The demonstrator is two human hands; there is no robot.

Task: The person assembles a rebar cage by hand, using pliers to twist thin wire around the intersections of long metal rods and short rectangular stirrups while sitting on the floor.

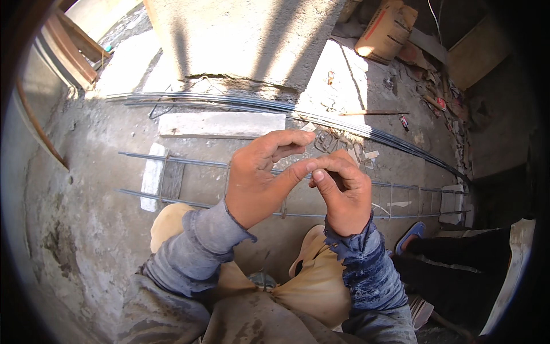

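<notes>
My left hand (256, 175) is raised in front of me, its fingers held out and bent forward, the thumb well apart from them. Its thumb tip meets the fingers of my right hand (348, 189). Those fingers are curled and the right thumb lies close against them; anything pinched there is hidden or too small to name. Below both hands, a rebar cage (401, 186) of long steel rods with rectangular ties stretches across the floor. A white block (152, 175) props its left end, a pale block (452, 204) its right end.
Loose rebar rods (240, 104) lie beyond the cage, beside a white plank (220, 124). Bent wire pieces (329, 143) are scattered near the middle. A paper sack (386, 31) stands far right near rubble. Someone's sandalled foot (410, 236) is at the right.
</notes>
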